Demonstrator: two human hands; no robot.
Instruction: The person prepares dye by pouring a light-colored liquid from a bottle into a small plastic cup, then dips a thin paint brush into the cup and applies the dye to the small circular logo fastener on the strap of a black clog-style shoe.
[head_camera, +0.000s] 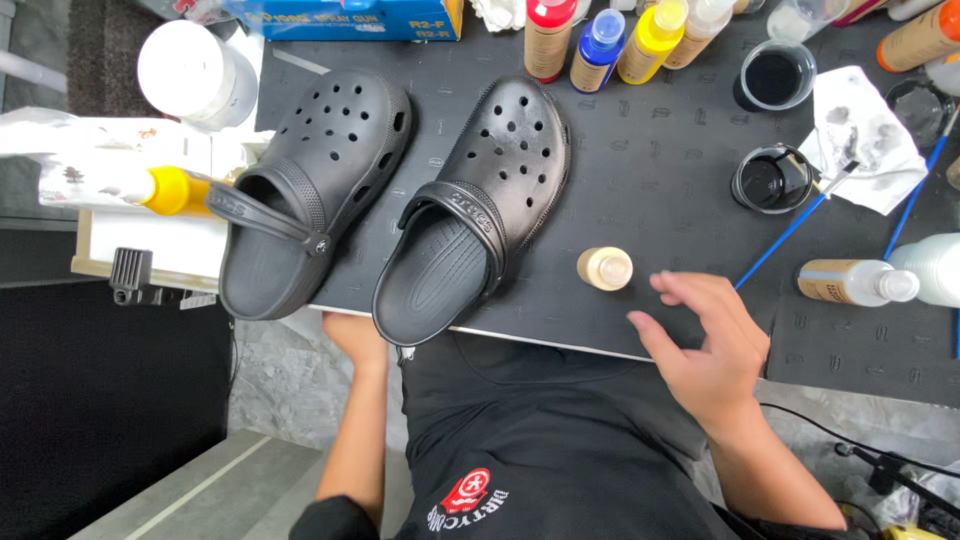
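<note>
My right hand (705, 350) hovers over the near edge of the bench (660, 170) with its grip apart: fingers spread and curled, thumb out to the left, closed on nothing. Just beyond the fingertips, close but not touching, stands a small cream bottle (605, 268), upright on the dark mat, seen from its cap. That bottle is the thing nearest this hand, so I judge the reach is for it. To do it well I would come in low from the near side, set thumb and forefinger around the body below the cap, and close gently; it is small and narrow and would tip if nudged from one side only.

My left hand (352, 338) sits at the bench edge, under the heel of the right-hand black clog (480, 210). Its fingers are hidden beneath the shoe and bench, so I cannot tell whether that grip is closed or loose. I would keep it steady there, since the heel overhangs the edge.

The other black clog (315, 190) lies just beside the first, heel also over the edge. Further out stand paint bottles (600, 45), a round dish of black paint (772, 180), and a blue-handled brush (795, 228) that I would steer clear of.
</note>
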